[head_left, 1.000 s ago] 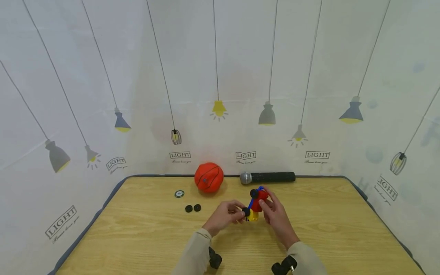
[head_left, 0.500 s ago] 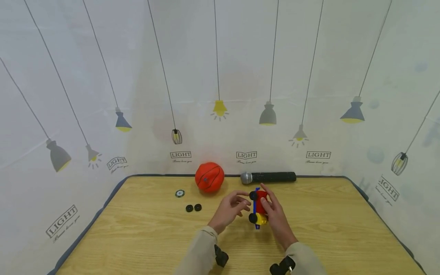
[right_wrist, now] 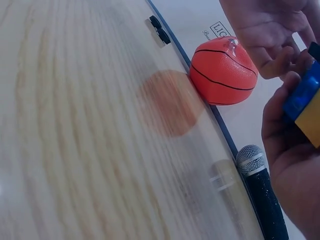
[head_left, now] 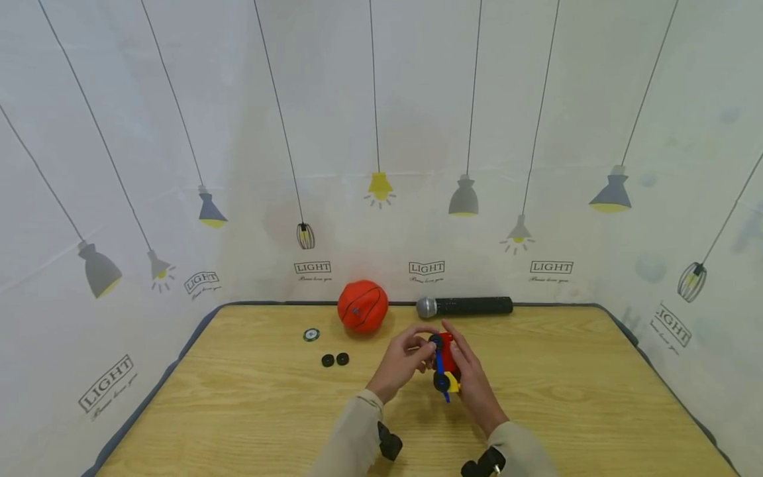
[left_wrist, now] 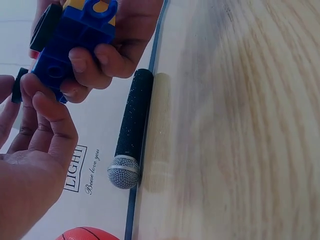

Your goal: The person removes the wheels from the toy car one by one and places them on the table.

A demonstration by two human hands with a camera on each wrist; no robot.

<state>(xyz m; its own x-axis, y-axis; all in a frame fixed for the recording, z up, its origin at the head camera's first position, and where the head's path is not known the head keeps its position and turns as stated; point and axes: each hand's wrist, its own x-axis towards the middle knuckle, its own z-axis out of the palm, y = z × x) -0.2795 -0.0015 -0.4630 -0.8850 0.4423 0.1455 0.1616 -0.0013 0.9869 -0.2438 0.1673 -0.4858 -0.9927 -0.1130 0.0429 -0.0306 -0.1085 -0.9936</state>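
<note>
A toy car [head_left: 448,358] of red, yellow and blue building blocks is held above the table by my right hand [head_left: 475,381], fingers and thumb around its body. Two black wheels show on its left side. My left hand [head_left: 401,363] pinches the far wheel [head_left: 436,341] between thumb and fingers; the near wheel [head_left: 441,381] is untouched by it. In the left wrist view the car's blue base [left_wrist: 70,37] faces the camera, with the pinched wheel [left_wrist: 19,85] partly hidden. The right wrist view catches only a blue and yellow corner of the car [right_wrist: 310,112].
Two loose black wheels [head_left: 335,360] lie left of my hands, with a round chip [head_left: 311,335] behind them. A red ball [head_left: 362,307] and a microphone [head_left: 465,307] sit at the table's back edge, against a printed curtain [head_left: 381,132].
My left hand has let go of the car's near wheel, drawn back, then moved up to the far wheel. The car has turned more upright in my right hand.
</note>
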